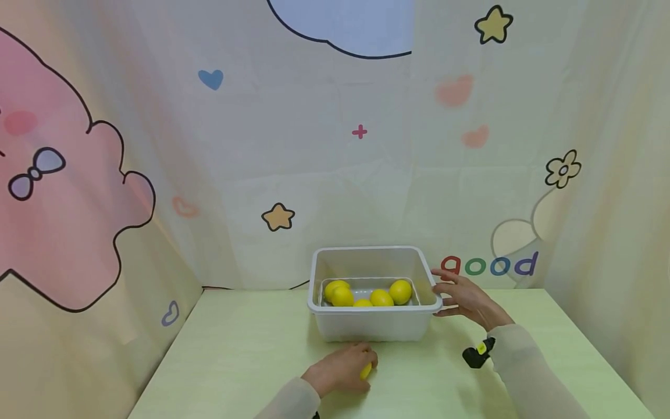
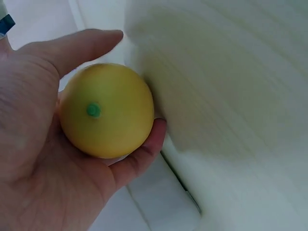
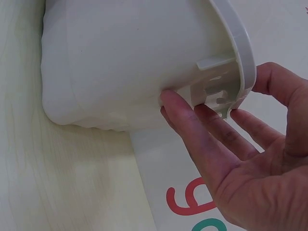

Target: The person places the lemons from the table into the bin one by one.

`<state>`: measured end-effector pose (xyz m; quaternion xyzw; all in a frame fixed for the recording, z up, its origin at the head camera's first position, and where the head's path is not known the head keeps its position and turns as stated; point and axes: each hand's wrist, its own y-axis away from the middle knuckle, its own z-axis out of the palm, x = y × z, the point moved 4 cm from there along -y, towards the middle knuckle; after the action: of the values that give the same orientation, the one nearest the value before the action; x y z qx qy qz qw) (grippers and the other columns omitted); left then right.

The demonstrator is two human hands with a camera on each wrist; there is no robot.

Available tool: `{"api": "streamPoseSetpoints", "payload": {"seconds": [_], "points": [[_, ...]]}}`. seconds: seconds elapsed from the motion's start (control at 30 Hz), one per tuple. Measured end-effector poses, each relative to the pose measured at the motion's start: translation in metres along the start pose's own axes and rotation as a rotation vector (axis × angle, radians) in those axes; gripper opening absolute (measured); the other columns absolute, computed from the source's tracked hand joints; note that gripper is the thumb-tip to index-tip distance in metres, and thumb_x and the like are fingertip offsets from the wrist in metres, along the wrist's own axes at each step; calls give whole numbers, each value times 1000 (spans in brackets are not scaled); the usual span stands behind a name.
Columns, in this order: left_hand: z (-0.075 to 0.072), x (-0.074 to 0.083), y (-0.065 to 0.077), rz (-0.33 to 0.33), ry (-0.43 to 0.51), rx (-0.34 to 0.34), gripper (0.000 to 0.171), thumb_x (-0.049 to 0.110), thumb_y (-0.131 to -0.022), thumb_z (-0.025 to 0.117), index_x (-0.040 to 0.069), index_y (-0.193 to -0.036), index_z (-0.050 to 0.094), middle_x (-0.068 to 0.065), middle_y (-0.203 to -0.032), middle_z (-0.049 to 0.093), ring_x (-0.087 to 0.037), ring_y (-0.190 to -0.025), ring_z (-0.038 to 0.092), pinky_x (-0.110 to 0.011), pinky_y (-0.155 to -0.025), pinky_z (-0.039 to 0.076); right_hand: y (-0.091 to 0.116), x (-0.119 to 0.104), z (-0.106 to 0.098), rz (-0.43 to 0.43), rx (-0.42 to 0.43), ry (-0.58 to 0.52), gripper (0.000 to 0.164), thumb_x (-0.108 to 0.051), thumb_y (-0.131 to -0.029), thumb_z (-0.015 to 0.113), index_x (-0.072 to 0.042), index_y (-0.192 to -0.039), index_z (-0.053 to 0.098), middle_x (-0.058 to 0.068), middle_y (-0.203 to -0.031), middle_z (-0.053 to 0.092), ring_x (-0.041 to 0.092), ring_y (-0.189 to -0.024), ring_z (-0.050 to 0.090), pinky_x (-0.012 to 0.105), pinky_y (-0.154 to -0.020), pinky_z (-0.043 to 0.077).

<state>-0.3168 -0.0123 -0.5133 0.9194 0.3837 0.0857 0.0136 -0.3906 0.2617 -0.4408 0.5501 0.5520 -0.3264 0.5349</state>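
Observation:
My left hand (image 1: 342, 368) is low over the table in front of the bin, palm down, its fingers and thumb curled round a yellow lemon (image 1: 366, 370). In the left wrist view the lemon (image 2: 108, 110) sits against the palm, a small green stem nub showing. A white plastic bin (image 1: 371, 326) holds several more lemons (image 1: 342, 295). My right hand (image 1: 468, 299) is at the bin's right end with its fingers spread. In the right wrist view its extended fingers (image 3: 207, 144) touch the end wall and the underside of the rim (image 3: 245, 53).
The bin stands near the back edge of the pale green table (image 1: 241, 349). Behind it hangs a printed curtain (image 1: 314, 145) with stars, hearts and the word "good". A black wrist strap device (image 1: 477, 353) hangs at the right sleeve.

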Motion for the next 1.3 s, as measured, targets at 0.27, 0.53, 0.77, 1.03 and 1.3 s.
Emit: {"api": "streamPoseSetpoints", "payload": {"seconds": [0.27,0.53,0.77,1.03,1.3], "points": [[1,0,1,22,-48,11,30,25,-79,78,27,-105,65,10,-102,56,-5,-85,48,-18,-84,47,2,3,2,5,22,29,69,-24,-99,56,-16,-157,21,27,-161,8,51,-124,53,46,-86,59],[-14,7,6,77,-67,43,26,29,-76,77,28,-99,64,12,-94,55,-4,-78,46,-16,-72,43,0,2,0,3,10,14,68,-22,-99,55,-14,-157,20,28,-160,8,47,-119,58,46,-86,59],[-33,15,13,128,-70,88,27,29,-75,78,28,-98,65,13,-99,60,-4,-81,50,-17,-70,45,1,3,0,3,17,29,70,-23,-99,56,-14,-158,19,28,-160,9,49,-122,55,46,-86,59],[-56,24,25,157,-123,133,28,27,-75,76,28,-101,66,13,-103,60,-6,-83,50,-17,-71,44,2,3,1,-4,22,35,71,-24,-98,57,-15,-158,20,28,-160,12,50,-122,55,46,-86,59],[-76,25,33,155,-132,183,30,24,-75,74,27,-103,66,12,-108,61,-6,-90,54,-16,-71,46,1,2,0,-10,23,19,70,-21,-97,57,-14,-157,22,27,-160,7,50,-122,56,46,-86,59]]}}
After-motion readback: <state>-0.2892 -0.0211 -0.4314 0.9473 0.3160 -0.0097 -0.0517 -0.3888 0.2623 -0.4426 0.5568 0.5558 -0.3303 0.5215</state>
